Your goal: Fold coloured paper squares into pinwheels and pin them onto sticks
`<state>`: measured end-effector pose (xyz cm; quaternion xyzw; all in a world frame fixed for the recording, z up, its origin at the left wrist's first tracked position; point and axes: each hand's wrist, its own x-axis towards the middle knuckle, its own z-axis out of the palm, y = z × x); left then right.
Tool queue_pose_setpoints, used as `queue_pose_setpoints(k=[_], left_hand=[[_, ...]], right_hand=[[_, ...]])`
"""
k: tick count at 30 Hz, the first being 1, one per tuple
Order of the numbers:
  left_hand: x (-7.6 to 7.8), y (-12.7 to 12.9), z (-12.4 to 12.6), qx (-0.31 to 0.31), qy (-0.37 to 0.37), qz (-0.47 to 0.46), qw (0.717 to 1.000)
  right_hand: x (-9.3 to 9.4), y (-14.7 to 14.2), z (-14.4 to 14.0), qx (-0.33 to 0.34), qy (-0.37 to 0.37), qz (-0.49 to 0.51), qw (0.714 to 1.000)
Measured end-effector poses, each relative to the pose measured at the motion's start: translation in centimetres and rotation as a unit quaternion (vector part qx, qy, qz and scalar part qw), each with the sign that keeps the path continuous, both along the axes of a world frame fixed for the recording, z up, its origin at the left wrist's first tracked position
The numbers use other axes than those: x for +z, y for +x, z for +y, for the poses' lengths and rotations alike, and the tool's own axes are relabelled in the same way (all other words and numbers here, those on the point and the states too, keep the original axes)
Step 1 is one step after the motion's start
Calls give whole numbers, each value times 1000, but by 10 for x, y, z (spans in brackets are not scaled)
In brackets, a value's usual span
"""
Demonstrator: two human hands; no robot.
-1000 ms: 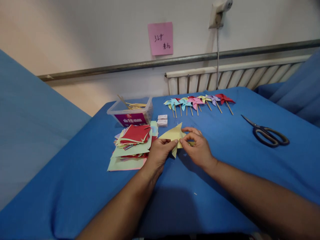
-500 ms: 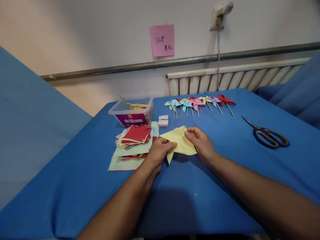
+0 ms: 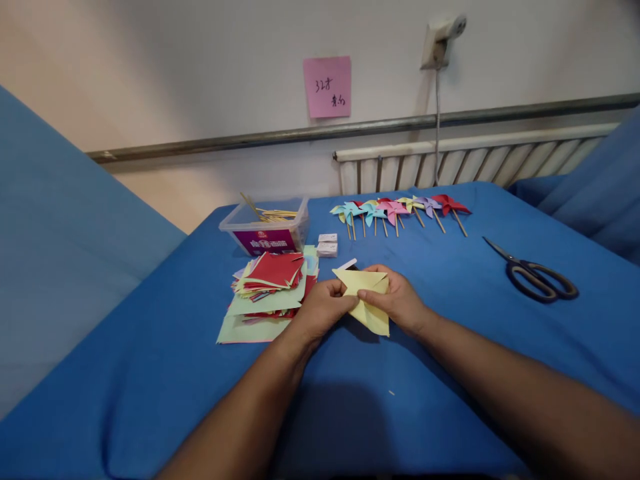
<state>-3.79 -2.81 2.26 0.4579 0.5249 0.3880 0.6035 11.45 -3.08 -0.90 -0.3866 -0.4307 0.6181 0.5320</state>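
Observation:
Both of my hands hold a yellow cut paper square [image 3: 369, 298] just above the blue cloth. My left hand [image 3: 321, 310] pinches its middle from the left, and my right hand [image 3: 399, 303] pinches the same spot from the right, with flaps folded toward the centre. One yellow point hangs down toward me. A messy stack of coloured paper squares [image 3: 267, 287], red on top, lies just left of my left hand.
A clear tub of wooden sticks [image 3: 266, 227] stands behind the stack, with two small white boxes [image 3: 327, 245] beside it. Several finished paper pinwheels [image 3: 397, 209] lie in a row at the back. Black scissors [image 3: 537, 277] rest at the right on the blue-covered table [image 3: 450, 373].
The yellow paper was spread wider half a second ago; now more flaps are folded in and both hands pinch together at its centre.

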Motion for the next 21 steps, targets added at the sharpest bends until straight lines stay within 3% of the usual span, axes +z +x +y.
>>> queue_pose_setpoints(k=[3, 6, 10, 17, 21], left_hand=[[-5, 6, 1, 33, 10, -27, 999], [-8, 12, -2, 69, -27, -110, 991], [-10, 18, -10, 22, -77, -181, 980], [-12, 26, -11, 51, -44, -212, 975], [-13, 24, -10, 56, -50, -220, 973]], right_hand=[[0, -4, 1, -82, 8, 5, 997], [-3, -4, 3, -168, 23, 2, 985], [-5, -4, 5, -236, 41, -28, 971], [-2, -9, -3, -191, 29, -18, 981], [-1, -9, -6, -147, 4, 38, 988]])
